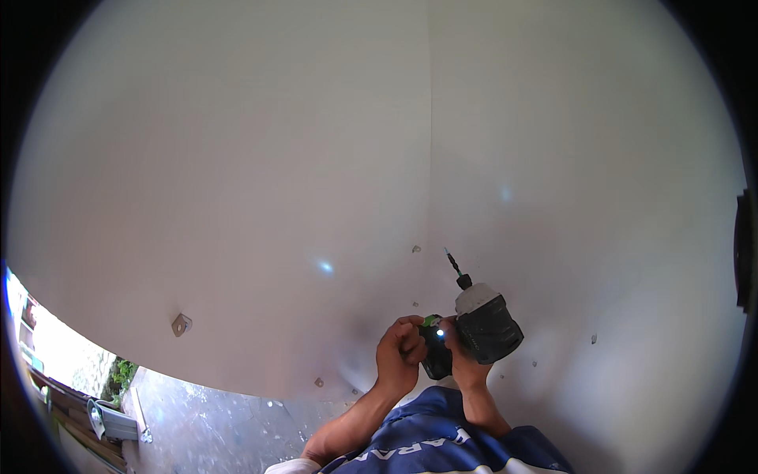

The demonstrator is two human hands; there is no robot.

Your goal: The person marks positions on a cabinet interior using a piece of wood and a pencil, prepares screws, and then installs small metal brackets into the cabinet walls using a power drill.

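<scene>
My right hand [467, 365] is wrapped round the grip of a cordless drill driver [489, 325] with a dark body and a pale grey nose. A long thin bit [452, 262] sticks out of its chuck and points up and away to the left, apart from the wall. At the tool's black base [437, 359] a small white light shines. The curled fingers of my left hand [400, 349] press against that base, beside a green part [431, 321]. Whatever those fingers may pinch is hidden.
Pale wall panels [237, 197] meet at a vertical corner ahead. Small metal brackets are fixed to them, one at left [181, 325], one near the corner [416, 249], one at right [594, 339]. A grey bin [118, 423] and boards stand at lower left on the stained floor [213, 419].
</scene>
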